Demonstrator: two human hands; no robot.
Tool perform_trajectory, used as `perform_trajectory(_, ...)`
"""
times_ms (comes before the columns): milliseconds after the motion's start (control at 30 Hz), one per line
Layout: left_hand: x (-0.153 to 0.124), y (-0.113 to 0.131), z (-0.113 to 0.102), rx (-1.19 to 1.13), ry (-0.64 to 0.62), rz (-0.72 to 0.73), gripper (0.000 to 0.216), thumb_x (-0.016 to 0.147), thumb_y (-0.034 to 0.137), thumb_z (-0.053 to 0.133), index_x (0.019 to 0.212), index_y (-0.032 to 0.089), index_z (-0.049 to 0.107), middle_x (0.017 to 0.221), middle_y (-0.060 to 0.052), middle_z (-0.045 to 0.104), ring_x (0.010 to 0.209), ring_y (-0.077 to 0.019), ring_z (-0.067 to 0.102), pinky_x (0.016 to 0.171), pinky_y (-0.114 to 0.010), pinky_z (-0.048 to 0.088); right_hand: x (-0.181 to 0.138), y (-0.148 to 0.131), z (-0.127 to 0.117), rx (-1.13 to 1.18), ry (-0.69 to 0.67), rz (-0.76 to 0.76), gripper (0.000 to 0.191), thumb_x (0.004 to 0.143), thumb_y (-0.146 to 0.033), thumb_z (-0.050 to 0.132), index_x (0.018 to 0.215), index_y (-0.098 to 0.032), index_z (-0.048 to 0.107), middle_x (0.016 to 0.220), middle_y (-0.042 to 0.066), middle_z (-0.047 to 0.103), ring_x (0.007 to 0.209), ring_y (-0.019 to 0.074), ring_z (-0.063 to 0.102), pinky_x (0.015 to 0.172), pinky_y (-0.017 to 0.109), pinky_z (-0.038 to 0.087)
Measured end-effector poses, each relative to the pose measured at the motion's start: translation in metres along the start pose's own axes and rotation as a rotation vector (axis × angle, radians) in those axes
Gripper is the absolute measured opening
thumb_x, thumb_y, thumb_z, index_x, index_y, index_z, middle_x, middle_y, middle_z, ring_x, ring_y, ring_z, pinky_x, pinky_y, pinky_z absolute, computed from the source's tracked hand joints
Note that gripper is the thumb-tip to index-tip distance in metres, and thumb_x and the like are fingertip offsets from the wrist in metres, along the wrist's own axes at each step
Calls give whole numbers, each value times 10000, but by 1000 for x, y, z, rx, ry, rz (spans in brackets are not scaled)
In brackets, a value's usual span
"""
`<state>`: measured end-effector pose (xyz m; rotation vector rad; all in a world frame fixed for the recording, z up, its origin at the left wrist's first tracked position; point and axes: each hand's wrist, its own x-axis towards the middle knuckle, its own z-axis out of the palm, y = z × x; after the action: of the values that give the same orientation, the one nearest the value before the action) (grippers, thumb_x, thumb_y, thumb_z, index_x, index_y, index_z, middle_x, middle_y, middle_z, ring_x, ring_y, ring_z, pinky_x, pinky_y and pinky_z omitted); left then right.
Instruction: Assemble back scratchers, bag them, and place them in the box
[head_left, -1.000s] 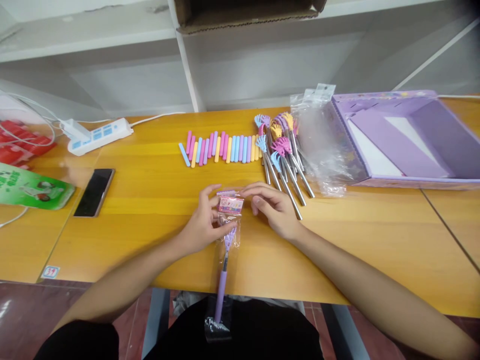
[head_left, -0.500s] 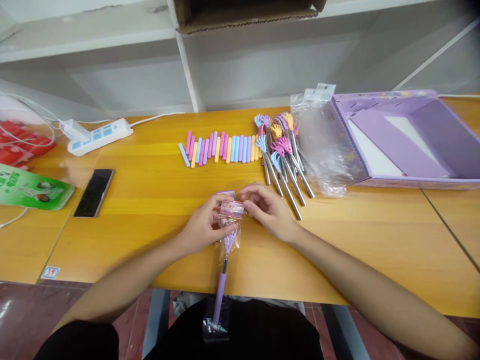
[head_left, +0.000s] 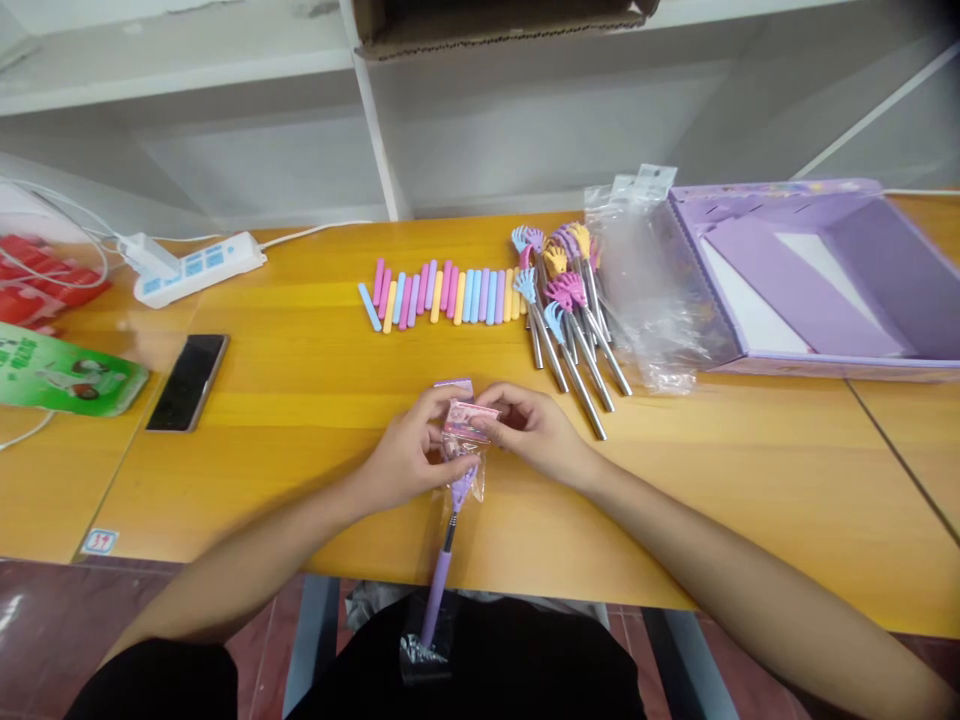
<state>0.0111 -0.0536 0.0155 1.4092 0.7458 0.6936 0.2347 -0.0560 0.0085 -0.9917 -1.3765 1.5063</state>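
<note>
A purple back scratcher [head_left: 442, 570] in a clear plastic sleeve lies across the near edge of the yellow table [head_left: 300, 380], its handle hanging over my lap. The sleeve's pink printed header card [head_left: 468, 420] is pinched between both hands. My left hand [head_left: 409, 455] grips the card and bag top from the left, fingers closed. From the right, my right hand [head_left: 536, 432] pinches the same card.
A row of pastel handle sleeves [head_left: 442, 295] and a pile of unpacked scratchers [head_left: 570, 310] lie behind my hands. Empty clear bags [head_left: 645, 270] and an open purple box [head_left: 810, 280] sit right. A phone [head_left: 187, 382], power strip [head_left: 199, 270] and green packet [head_left: 60, 375] are left.
My right hand has closed in on the header card, from resting beside it to pinching it. The card has tilted and the packet shifted slightly.
</note>
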Motion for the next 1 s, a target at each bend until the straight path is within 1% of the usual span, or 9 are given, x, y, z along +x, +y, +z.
perform_trajectory(67,0,-1,0,-11,4,7,608,915,252,826,1435,286,511,1330,-104,683,850,-137,757,687,-219,582,1,0,-2,10,-27,20,324,933,-500,773,1043,-210,678,967,33,736,831,144,677,782,295,563)
perform_trajectory(167,0,1,-1,39,-4,10,417,921,263,817,1277,238,602,1209,-89,738,887,-161,765,756,-260,615,1,-1,-2,34,-81,24,298,947,-471,763,1061,-208,679,999,39,741,865,145,693,822,305,572)
perform_trajectory(300,0,5,-1,101,28,-26,296,899,264,825,1120,204,638,1071,-63,767,768,-129,736,717,-254,609,0,-1,1,47,-94,49,289,942,-449,778,1053,-197,686,1012,42,737,899,151,697,850,317,576)
perform_trajectory(433,0,6,0,70,64,-55,320,875,262,843,1113,197,639,1010,-51,774,736,-127,740,707,-252,613,1,0,2,61,-77,73,294,943,-451,784,1024,-187,683,934,22,722,759,115,640,733,280,556)
perform_trajectory(533,1,5,1,16,92,-71,327,856,256,862,1075,191,629,976,-50,782,747,-140,759,708,-253,624,1,0,-2,68,-108,95,336,952,-467,776,1101,-185,668,918,14,704,684,93,590,633,250,522)
perform_trajectory(633,3,7,-3,-40,177,-68,348,838,268,885,1039,188,612,951,-51,785,739,-146,767,686,-245,630,-2,-3,-4,113,-179,168,403,962,-506,758,1166,-188,619,836,-17,652,636,94,572,552,232,498)
perform_trajectory(800,11,17,-13,-9,379,119,305,835,283,896,1007,177,667,978,-38,762,793,-145,771,680,-224,643,-13,-16,5,114,-447,341,393,1004,-561,679,1099,-189,597,736,-41,608,561,89,519,487,216,421)
perform_trajectory(900,13,19,-18,55,434,197,319,875,287,864,1146,183,732,1146,-76,749,884,-162,779,729,-247,662,-19,-22,16,-16,-539,313,278,980,-431,728,1067,-184,636,853,-15,648,682,99,560,606,231,463)
perform_trajectory(1000,13,16,-20,97,420,226,366,906,302,845,1252,216,760,1316,-111,698,1053,-210,772,841,-298,675,-21,-24,21,-138,-542,254,165,981,-337,710,992,-176,676,887,-7,664,768,117,572,722,255,477)
